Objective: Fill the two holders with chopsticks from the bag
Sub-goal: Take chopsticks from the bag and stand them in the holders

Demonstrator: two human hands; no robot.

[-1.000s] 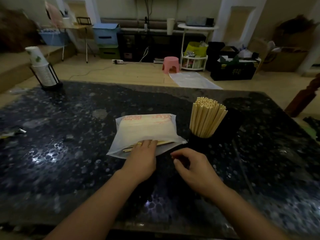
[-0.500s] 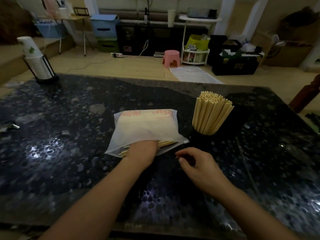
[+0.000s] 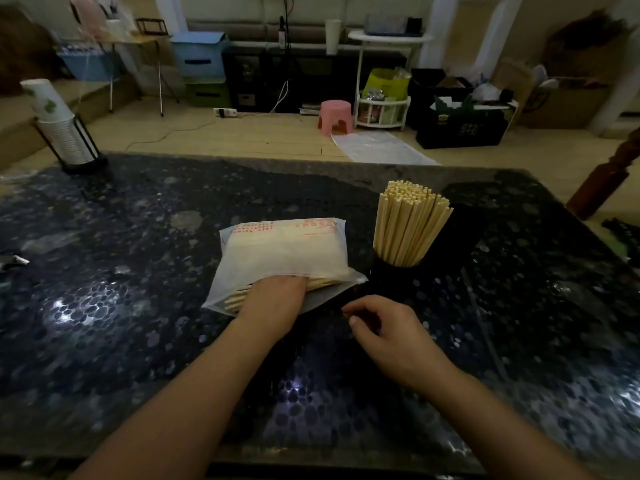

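Plastic bag [image 3: 280, 251] hides left hand [image 3: 273, 299] fingers

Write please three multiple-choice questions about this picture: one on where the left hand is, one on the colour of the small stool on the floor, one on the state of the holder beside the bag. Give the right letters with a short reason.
1. Where is the left hand?
A. Reaching into the open end of the bag
B. Flat on the table, away from the bag
C. Around the cup stack

2. What colour is the small stool on the floor?
A. Blue
B. Pink
C. Black

3. What is the state of the dark holder right of the bag?
A. Lying on its side
B. Standing with nothing in it
C. Standing, packed with chopsticks

Answers:
1 A: its fingers vanish under the bag's plastic, among chopstick ends.
2 B: the stool beyond the table is plainly pink.
3 C: a dense upright bundle rises from it.

The right hand hovers near the bag's corner, loosely curled, holding nothing visible.
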